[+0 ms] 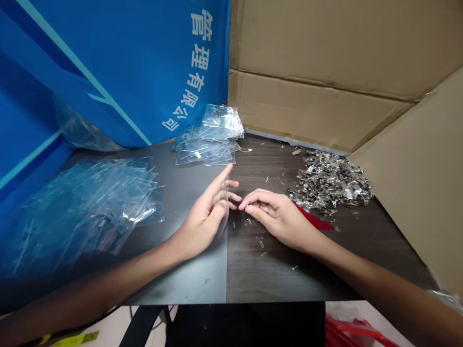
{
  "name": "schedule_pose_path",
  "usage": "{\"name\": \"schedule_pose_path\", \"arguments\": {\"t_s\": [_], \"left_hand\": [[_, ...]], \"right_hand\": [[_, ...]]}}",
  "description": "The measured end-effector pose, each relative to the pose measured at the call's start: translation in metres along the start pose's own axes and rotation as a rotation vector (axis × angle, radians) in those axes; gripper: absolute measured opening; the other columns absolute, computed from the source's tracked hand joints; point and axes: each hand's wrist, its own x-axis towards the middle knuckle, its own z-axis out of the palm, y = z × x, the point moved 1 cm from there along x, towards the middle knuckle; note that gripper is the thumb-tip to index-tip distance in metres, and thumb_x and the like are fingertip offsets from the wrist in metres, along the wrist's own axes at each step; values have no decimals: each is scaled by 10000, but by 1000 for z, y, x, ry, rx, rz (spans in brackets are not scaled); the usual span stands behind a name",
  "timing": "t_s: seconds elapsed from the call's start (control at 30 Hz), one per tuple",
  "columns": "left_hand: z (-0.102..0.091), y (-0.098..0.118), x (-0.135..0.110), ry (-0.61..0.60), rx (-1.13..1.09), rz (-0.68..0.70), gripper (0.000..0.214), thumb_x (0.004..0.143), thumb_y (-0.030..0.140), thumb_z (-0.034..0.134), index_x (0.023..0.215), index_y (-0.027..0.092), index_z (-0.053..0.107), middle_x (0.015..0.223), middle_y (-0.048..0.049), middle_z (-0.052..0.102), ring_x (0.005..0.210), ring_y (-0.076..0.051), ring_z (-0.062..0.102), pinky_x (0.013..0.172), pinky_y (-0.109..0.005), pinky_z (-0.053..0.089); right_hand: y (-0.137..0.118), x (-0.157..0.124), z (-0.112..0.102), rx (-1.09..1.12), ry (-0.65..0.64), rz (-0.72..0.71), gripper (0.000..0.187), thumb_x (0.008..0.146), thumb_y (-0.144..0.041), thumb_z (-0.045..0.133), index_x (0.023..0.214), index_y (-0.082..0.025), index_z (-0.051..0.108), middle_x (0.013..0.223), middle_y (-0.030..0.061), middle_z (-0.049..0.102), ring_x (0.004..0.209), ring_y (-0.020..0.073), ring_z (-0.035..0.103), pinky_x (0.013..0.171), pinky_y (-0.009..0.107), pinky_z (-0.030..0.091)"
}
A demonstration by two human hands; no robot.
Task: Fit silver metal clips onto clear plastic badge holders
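Observation:
Near the middle of the table, my left hand [206, 217] grips a clear plastic sleeve [224, 225] under its thumb, with the index finger stretched out. The sleeve stands nearly edge-on, so little of its face shows. Just to the right, my right hand [275, 212] is closed in a pinch, its fingertips close to the left hand's fingers. Whatever lies in that pinch is too small or hidden to name. Beyond the right hand is a heap of small metal clips [333, 180]. A loose spread of clear plastic sleeves [126, 202] lies left of my left hand.
A stack of clear sleeves [210, 140] sits at the back, by the blue printed cloth [144, 58]. Cardboard walls [325, 48] close off the back and right. Small clear scraps [260, 241] dot the dark table [289, 284]. Something red [318, 219] lies behind my right hand.

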Motion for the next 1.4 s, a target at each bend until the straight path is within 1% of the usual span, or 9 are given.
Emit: {"name": "schedule_pose_path", "arguments": {"t_s": [0.1, 0.2, 0.63, 0.83, 0.93, 1.03, 1.17, 1.3, 1.4], "left_hand": [[1, 6, 1, 19, 63, 13, 558, 1099, 293, 565, 1652, 290, 494, 1371, -119, 617, 1059, -195, 686, 917, -352, 606], [2, 7, 2, 67, 130, 39, 455, 1070, 275, 624, 1523, 256, 591, 1277, -95, 612, 995, -173, 673, 908, -341, 610], [2, 8, 2, 95, 230, 92, 483, 1028, 243, 682, 1503, 272, 602, 1218, -63, 558, 916, -139, 659, 898, -339, 600], [5, 7, 1, 70, 251, 113, 474, 1013, 239, 696, 1478, 264, 606, 1215, -71, 553, 913, -154, 638, 853, -341, 600], [6, 7, -1, 56, 224, 105, 467, 1017, 247, 697, 1472, 260, 595, 1181, -64, 551, 884, -152, 620, 862, -356, 588], [6, 7, -1, 61, 196, 84, 463, 1016, 249, 701, 1466, 254, 588, 1142, -51, 539, 870, -148, 599, 913, -377, 575], [5, 6, 1, 72, 139, 30, 457, 1012, 274, 708, 1448, 246, 576, 1111, -49, 521, 922, -174, 573, 868, -341, 548], [1, 5, 3, 34, 11, -22, 493, 997, 345, 734, 1454, 262, 571, 1045, -34, 486, 901, -182, 523, 822, -317, 521], [-3, 5, 4, -1, -55, -56, 574, 958, 398, 781, 1478, 291, 563, 1063, -38, 454, 875, -185, 488, 785, -317, 532]], "right_hand": [[-1, 1, -1, 35, -34, 22, 141, 1033, -273, 715, 1060, -226, 845, 1059, 64, 828, 951, 213, 763, 861, 366, 585], [-4, 2, -2, 28, -34, -6, 177, 1025, -243, 712, 1081, -245, 880, 1037, 56, 828, 924, 201, 751, 821, 349, 571], [-4, 3, -4, 150, -52, 16, 141, 978, -282, 784, 1033, -259, 912, 1021, 52, 859, 883, 199, 755, 780, 337, 554], [-1, 3, -3, 202, -3, 146, 157, 890, -336, 872, 1001, -226, 891, 1014, 62, 878, 875, 206, 781, 811, 343, 585], [-1, 3, -2, 188, -32, 226, 174, 876, -366, 879, 903, -196, 851, 812, 28, 816, 684, 157, 683, 667, 296, 519], [-6, 2, -1, 127, -119, 212, 258, 957, -365, 796, 778, -182, 771, 661, -17, 695, 588, 120, 559, 586, 267, 421], [-16, 1, -3, 70, -154, 83, 207, 1048, -315, 682, 902, -191, 759, 871, 11, 772, 756, 139, 646, 695, 273, 477], [-19, -2, -5, 45, -179, 40, 143, 1076, -254, 631, 1052, -218, 768, 1075, 36, 783, 913, 168, 706, 753, 289, 515], [-19, -4, -6, 23, -178, 13, 161, 1086, -233, 608, 1089, -230, 769, 1108, 46, 776, 976, 188, 719, 789, 309, 534]]}}
